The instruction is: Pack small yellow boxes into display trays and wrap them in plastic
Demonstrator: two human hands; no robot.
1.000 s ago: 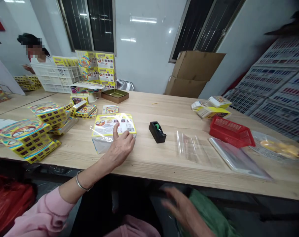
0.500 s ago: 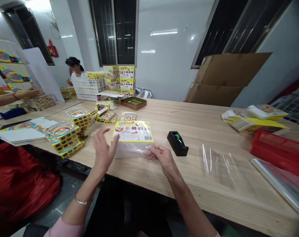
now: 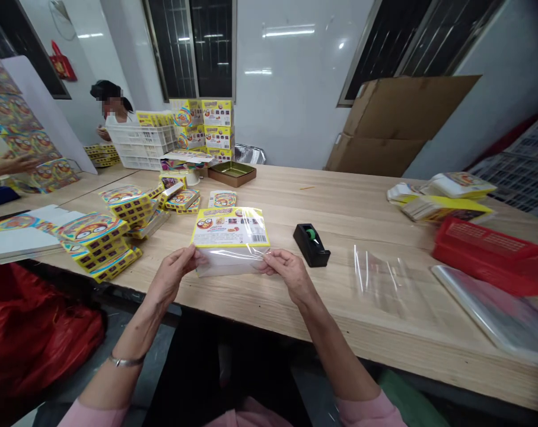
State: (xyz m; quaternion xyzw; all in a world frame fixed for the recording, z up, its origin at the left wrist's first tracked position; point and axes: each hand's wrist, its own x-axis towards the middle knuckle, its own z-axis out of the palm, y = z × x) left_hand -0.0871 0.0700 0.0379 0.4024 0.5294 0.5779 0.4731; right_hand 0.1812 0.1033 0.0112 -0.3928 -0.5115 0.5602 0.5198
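Observation:
A white and yellow printed box [image 3: 231, 228] lies on the table in front of me, its barcode side up. Clear plastic film [image 3: 228, 252] covers it and shines along the near edge. With thumb and fingers closed, my left hand [image 3: 174, 270] pinches the film at the box's near left corner. At the near right corner, my right hand [image 3: 290, 270] grips the film in the same way. Just right of the box stands a black tape dispenser [image 3: 312, 244] with a green core.
Small yellow boxes [image 3: 95, 237] are stacked at left, beside white card sheets [image 3: 24, 237]. Clear film [image 3: 379, 273], a red basket [image 3: 491, 255] and a bag stack [image 3: 486, 314] lie at right. A co-worker [image 3: 111, 107] sits behind a white crate [image 3: 139, 142]; another person's hand [image 3: 13, 163] shows at far left.
My left hand has come down from above the box's left side and closed on the film. The right hand keeps its pinch. The view has shifted slightly.

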